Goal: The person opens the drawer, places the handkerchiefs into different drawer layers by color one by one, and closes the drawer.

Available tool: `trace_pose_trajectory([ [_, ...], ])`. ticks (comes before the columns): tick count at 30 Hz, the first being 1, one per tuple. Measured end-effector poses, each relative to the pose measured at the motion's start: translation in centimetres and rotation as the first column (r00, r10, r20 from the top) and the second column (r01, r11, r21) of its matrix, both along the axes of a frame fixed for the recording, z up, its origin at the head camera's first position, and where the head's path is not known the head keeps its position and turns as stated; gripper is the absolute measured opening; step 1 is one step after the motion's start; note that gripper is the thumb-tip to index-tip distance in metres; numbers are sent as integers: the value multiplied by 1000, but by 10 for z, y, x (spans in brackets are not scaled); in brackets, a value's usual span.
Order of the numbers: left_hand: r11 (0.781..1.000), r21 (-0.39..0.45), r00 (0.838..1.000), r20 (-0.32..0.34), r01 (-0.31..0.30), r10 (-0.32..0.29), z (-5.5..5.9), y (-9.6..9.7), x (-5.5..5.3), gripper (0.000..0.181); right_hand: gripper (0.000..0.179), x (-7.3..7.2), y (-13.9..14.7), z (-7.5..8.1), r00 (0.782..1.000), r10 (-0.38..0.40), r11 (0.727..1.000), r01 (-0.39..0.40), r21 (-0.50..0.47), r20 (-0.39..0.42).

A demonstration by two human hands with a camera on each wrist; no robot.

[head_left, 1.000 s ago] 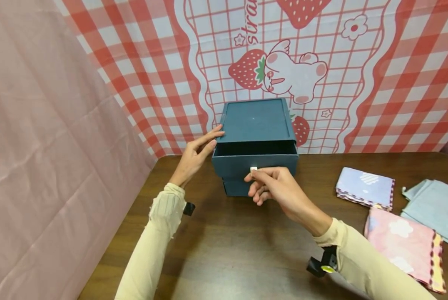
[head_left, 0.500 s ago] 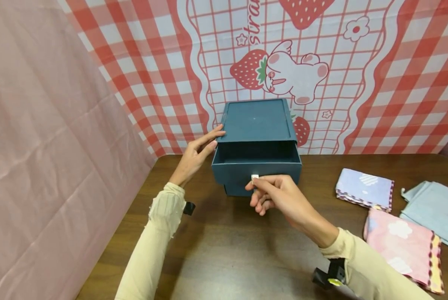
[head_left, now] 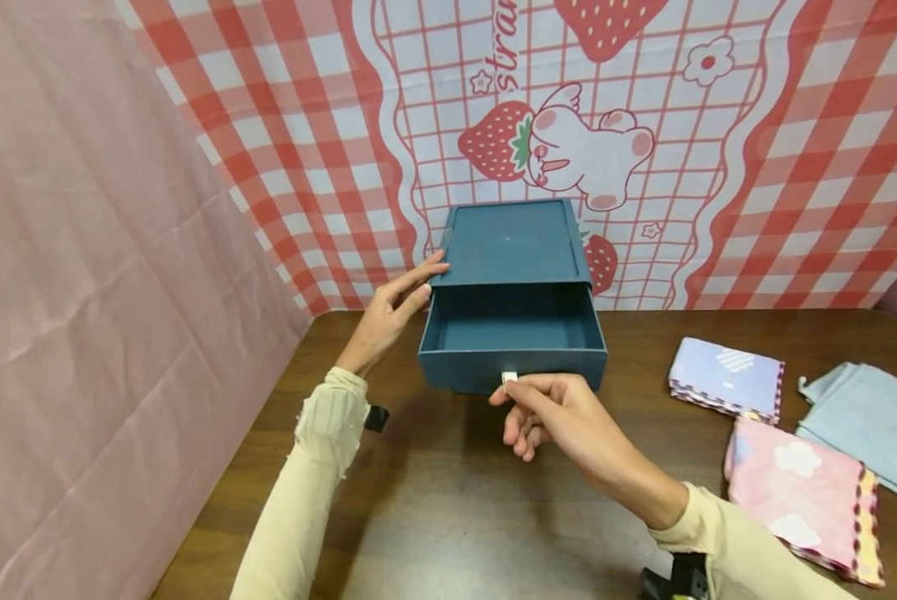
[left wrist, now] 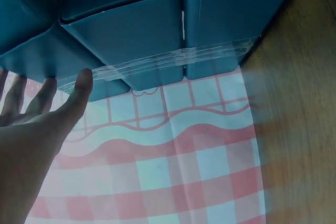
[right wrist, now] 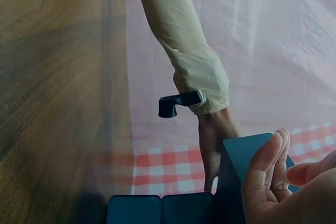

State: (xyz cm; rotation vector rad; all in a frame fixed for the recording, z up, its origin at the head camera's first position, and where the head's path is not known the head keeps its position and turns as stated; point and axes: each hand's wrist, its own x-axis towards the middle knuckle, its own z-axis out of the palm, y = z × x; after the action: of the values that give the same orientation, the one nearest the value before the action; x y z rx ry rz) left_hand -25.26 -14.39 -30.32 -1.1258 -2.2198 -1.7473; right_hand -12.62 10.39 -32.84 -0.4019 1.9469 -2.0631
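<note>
A dark blue drawer cabinet [head_left: 519,242] stands at the back of the table, its top drawer [head_left: 456,367] pulled well out and nothing seen inside. My right hand [head_left: 561,417] pinches the small white knob [head_left: 509,378] on the drawer's front between thumb and index finger, the other fingers loosely bent. On the cabinet's left side and top edge rest the fairly straight fingers of my left hand [head_left: 384,325]. The left wrist view has that hand [left wrist: 44,119] against the stacked units, with clear tape [left wrist: 178,57] across them. In the right wrist view the extended drawer [right wrist: 244,153] partly hides behind my right hand [right wrist: 289,192].
Folded cloths lie at the right of the wooden table [head_left: 463,517]: lavender [head_left: 726,375], pink [head_left: 801,492] and light blue [head_left: 872,429]. A red-and-white checked curtain [head_left: 298,158] hangs just behind the cabinet, with a plain pink curtain [head_left: 103,292] along the left.
My right hand has drawn the top drawer farther out toward me, from a narrow gap to a wide opening. The left hand has stayed on the cabinet's left side.
</note>
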Motion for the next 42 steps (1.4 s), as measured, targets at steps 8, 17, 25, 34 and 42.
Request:
trace_pose_trajectory([
  [8, 1000, 19, 1000, -20, 3, -3, -3, 0, -2, 39, 36, 5, 1, -1, 1000, 8, 1000, -8, -11, -2],
  [17, 999, 37, 1000, -9, -3, 4, -5, 1, -1, 38, 38, 15, 1, -1, 1000, 28, 1000, -28, 8, 1],
  [25, 998, 55, 1000, -11, 10, -10, -5, 1, -2, 38, 38, 31, 0, -2, 999, 43, 999, -43, 2, 22],
  [34, 997, 71, 999, -36, 6, -4, -6, 3, -3, 38, 39, 46, 2, -8, 996, 81, 997, -81, -4, 37],
  [42, 996, 88, 999, -41, 11, -8, -8, 4, -2, 38, 39, 53, 1, -14, 994, 95, 995, -94, -23, 51],
])
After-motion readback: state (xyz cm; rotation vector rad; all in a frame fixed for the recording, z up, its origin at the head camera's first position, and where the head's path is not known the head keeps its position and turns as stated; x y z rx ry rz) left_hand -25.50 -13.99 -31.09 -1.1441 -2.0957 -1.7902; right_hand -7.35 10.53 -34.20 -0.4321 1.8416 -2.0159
